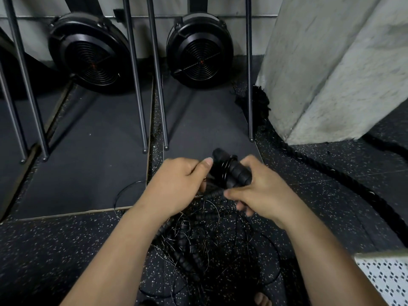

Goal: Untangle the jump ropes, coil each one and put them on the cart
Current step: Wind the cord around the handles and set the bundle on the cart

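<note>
The left hand (181,184) and the right hand (261,191) are both gripping the black handles (231,171) above the jump ropes (209,244) lying tangled on the floor (66,250).

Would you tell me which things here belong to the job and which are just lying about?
Job: left hand, right hand, held jump rope, tangled ropes.
Lying about: thick braided rope, left fan wheel, right fan wheel, metal legs.

Dim overall, soft light from above. Brightest on the pillar (331,62) and the forearms (123,250); small sheen on the fan housings (88,51). Soft shadows of the metal rods (136,85) across the mat (88,162). Wide-angle bending toward the edges. Slight motion blur at the right hand (258,186); thin jump ropes (209,239) nearly lost against the dark floor (55,250).
</note>
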Available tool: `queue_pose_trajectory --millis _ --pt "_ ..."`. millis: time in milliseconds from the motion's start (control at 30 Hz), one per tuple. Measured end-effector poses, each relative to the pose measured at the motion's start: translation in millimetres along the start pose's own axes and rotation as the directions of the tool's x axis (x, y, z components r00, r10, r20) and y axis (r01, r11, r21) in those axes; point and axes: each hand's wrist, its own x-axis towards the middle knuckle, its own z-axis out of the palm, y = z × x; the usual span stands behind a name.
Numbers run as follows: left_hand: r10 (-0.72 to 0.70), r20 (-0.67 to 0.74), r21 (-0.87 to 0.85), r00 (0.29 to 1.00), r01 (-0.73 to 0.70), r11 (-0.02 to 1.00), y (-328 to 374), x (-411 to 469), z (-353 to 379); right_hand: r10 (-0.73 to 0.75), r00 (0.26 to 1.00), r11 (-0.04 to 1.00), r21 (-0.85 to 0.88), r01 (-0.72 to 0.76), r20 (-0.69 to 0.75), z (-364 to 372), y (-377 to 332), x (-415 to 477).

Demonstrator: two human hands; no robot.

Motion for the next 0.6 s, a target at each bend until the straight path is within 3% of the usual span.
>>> queue_pose_trajectory --millis 67,167,300,467,533,600 --pt "0.008 -0.049 -0.006 0.999 -0.009 1.000 -3 1 -4 0.071 0.980 0.992 -0.119 -0.049 0.186 3 3 -3" --pt "0.030 -0.011 -0.005 0.999 -0.030 1.000 -4 1 -5 0.113 0.872 0.983 -0.180 -0.030 0.476 6 2 -11" --pt "0.043 0.010 -0.062 0.999 -0.042 0.997 -5 4 -6 0.006 0.697 0.999 -0.030 0.022 0.717 -3 -14 -25" --pt "0.061 0.135 -0.276 0.989 -0.021 0.961 3 5 -13 -0.251 0.589 0.959 0.280 0.043 0.768 -20 -22 -33" --pt "-0.020 0.181 -0.417 0.983 0.095 0.904 0 11 -10 -0.376 0.591 0.904 0.421 0.067 0.714 -22 -20 -32" --pt "-0.055 0.182 -0.442 0.982 0.132 0.887 -10 15 -4 -0.466 0.625 0.830 0.554 0.065 0.626 -22 -18 -30"
